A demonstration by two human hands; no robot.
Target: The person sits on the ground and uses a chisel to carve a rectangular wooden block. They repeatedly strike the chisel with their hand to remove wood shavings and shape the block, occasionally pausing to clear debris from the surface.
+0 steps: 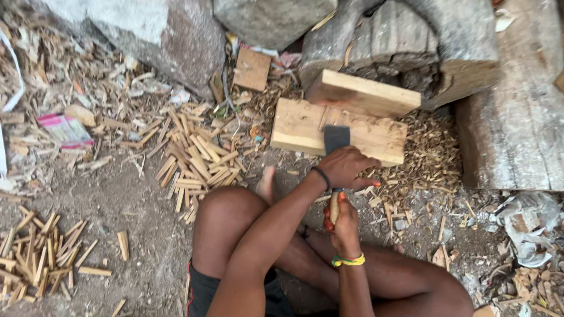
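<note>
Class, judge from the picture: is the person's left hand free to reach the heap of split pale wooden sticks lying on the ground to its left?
Probably yes: the left hand rests by the hatchet blade, and only bare ground separates it from the stick heap.

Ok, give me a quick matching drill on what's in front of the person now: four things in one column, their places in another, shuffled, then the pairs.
Things:
1. hatchet blade
2. left hand
3. right hand
4. pile of split sticks

Places:
A. on the ground left of the wooden block
B. low on the handle, by the yellow-green wristband
C. resting on the wooden block
D. up near the blade, black band at the wrist

Pairs: 1-C, 2-D, 3-B, 4-A
</note>
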